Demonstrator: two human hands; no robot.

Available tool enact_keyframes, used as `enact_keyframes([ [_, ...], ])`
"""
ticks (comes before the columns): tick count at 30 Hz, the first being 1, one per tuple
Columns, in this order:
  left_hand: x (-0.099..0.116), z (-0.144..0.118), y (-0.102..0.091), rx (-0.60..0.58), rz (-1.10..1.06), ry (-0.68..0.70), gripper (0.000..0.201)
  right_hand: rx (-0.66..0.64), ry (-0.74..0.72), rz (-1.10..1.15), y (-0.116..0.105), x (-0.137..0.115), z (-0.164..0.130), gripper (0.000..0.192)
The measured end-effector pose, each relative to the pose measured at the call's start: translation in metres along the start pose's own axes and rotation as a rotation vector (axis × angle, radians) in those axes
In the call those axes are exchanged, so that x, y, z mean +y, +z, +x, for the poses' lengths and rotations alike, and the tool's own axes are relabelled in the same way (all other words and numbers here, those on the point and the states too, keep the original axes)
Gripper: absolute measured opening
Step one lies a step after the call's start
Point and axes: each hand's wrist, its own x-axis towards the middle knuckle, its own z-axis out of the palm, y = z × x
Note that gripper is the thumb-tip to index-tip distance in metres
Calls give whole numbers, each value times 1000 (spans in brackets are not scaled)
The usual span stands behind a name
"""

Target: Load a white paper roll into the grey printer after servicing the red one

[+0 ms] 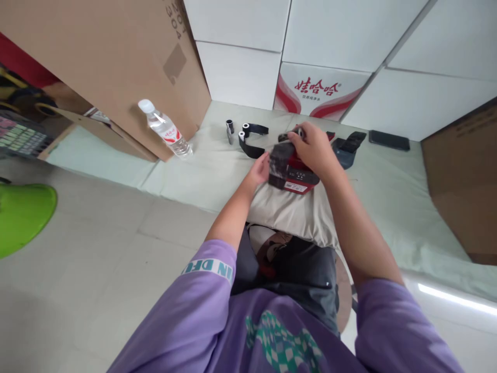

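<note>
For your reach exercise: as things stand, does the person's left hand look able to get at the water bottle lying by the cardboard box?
Probably yes. The left hand touches the red and black device, and bare mat separates it from the water bottle.

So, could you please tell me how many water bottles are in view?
1. The water bottle lies tilted against the big cardboard box, left of the black parts on the pale mat. Others may be hidden behind the boxes.
</note>
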Motion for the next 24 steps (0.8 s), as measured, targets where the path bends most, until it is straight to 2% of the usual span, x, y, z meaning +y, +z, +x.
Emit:
enact_keyframes([
  [3,2,-1,1,28,42,-51,40,19,-21,-82,21,-9,44,31],
  [6,2,-2,0,8,38,-45,39,39,-65,-245,34,-19,75,41],
  [9,0,-3,0,2,17,-34,38,-87,-166,-455,46,-25,100,52],
  [12,0,-2,2,26,4,-42,36,-245,-229,-533,69,-23,120,47],
  [16,0,0,4,70,-28,-59,35,-440,-204,-512,109,-15,133,48],
  [19,0,-1,5,60,-40,-58,38,-583,-166,-556,130,-11,134,53],
  [21,0,-1,5,44,-46,-58,39,-600,-161,-567,135,-10,134,54],
  [24,0,-1,4,25,-53,-63,37,-532,-187,-547,136,-10,140,55],
])
